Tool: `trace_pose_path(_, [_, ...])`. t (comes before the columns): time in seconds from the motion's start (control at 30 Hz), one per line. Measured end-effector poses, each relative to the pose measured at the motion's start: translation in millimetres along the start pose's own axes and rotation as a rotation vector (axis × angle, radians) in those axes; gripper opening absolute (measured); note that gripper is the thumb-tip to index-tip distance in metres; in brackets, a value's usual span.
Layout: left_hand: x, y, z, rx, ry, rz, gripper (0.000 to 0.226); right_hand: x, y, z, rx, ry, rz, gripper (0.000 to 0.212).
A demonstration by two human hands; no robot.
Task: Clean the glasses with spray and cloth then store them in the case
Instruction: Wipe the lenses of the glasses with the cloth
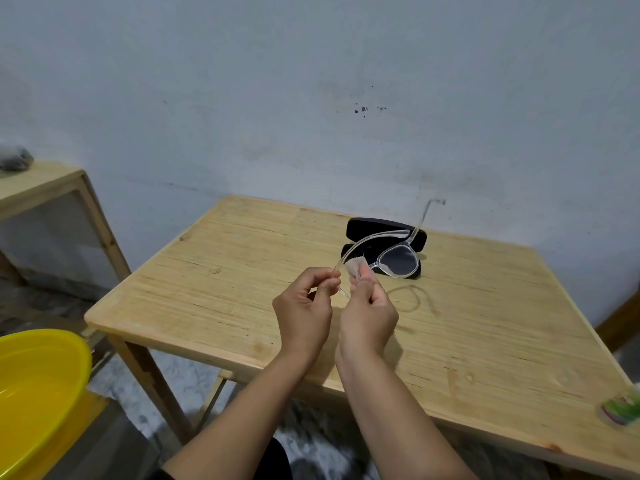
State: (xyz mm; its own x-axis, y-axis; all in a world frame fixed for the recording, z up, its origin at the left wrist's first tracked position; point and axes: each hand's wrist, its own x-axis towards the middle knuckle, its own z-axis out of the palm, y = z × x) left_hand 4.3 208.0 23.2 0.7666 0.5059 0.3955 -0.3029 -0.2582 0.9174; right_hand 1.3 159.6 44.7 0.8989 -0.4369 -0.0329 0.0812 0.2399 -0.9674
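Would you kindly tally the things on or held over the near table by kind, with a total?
Glasses, held by the left hand: 1
Cloth, pinched by the right hand: 1
Black case, open: 1
Green and white item at the table edge, blurred: 1
Total: 4

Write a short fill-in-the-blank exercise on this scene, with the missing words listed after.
1. The case on the wooden table lies ____.
2. The right hand pinches a small ____ against the glasses.
3. The left hand pinches one ____ of the clear frame.
4. The basin at the lower left is ____.

Missing words: open; cloth; temple arm; yellow
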Motion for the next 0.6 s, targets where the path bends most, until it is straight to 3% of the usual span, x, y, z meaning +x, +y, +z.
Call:
trace_pose_path(0.33, [14, -2, -3, -0.1, -0.066, -0.06, 0.019, 5, -7, -13, -0.059, -0.178, 0.151, 0.026])
trace_pose_path(0.6, [21, -4, -11, -0.068, -0.052, -0.046, 0.027, 12, -10, -21, -0.21, -0.294, 0.081, 0.026])
